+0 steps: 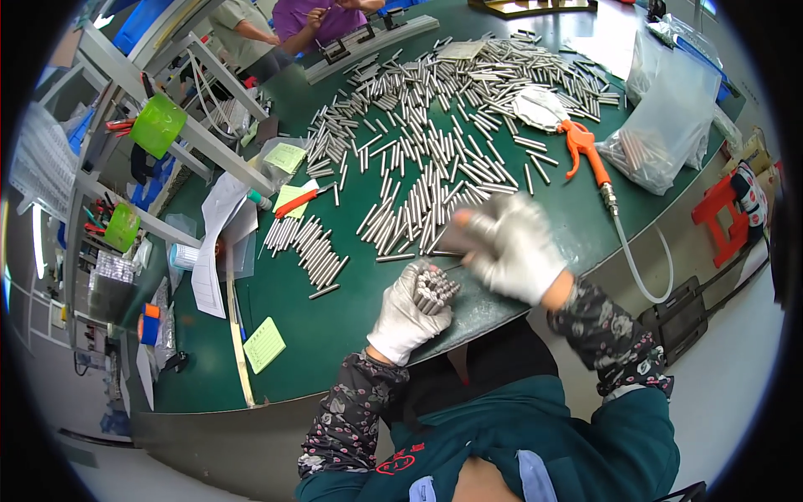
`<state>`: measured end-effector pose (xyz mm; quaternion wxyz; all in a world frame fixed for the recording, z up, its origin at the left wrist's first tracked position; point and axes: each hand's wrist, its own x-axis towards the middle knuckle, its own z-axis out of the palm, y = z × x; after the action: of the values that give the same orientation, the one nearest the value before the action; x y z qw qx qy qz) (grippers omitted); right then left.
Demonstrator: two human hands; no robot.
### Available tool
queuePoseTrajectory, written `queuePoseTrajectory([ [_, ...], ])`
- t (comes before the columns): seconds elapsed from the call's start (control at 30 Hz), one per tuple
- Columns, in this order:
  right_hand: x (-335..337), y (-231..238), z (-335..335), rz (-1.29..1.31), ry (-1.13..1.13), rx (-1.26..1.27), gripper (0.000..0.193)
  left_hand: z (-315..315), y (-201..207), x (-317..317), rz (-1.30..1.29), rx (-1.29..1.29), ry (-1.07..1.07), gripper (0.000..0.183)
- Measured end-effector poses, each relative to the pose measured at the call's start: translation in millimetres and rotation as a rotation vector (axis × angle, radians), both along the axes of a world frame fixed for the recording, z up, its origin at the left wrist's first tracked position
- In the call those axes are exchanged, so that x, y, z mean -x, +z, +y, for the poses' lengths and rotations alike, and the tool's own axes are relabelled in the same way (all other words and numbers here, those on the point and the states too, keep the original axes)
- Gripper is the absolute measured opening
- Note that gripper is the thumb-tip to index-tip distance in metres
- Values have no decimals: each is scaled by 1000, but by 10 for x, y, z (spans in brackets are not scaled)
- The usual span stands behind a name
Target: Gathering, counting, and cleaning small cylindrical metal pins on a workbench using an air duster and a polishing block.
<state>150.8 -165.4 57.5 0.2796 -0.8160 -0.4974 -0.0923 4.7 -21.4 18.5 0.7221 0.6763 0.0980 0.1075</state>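
The left hand (410, 314) holds a bunch of metal rods (435, 289) tight, the right hand (512, 247) (blurry, grip unclear) hovers at 2 o'clock, and many loose rods (435, 151) wait on the bench (351, 318).

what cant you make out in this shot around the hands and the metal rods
- Right hand, head view: motion blur hides what it grips.
- Bundle of rods in the left hand: glove hides the lower ends, count unreadable.
- Clear bag: film obscures contents.
- Co-worker: cut off by the top edge.

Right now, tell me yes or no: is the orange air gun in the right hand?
No. The air gun lies on the green table, apart from the right hand, while the left hand grips a bundle of metal rods.
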Motion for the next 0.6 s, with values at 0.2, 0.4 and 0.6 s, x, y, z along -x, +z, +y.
queuePoseTrajectory([
  [0.2,178,26,30,151,428,-204,46,-85,104,12,-37,162,61,63],
  [0.4,210,102,-67,6,386,-136,51,0,56,-23,-100,-246,17,60],
  [0.6,128,121,-139,20,145,-176,50,-5,-57,26,12,-34,44,64],
])
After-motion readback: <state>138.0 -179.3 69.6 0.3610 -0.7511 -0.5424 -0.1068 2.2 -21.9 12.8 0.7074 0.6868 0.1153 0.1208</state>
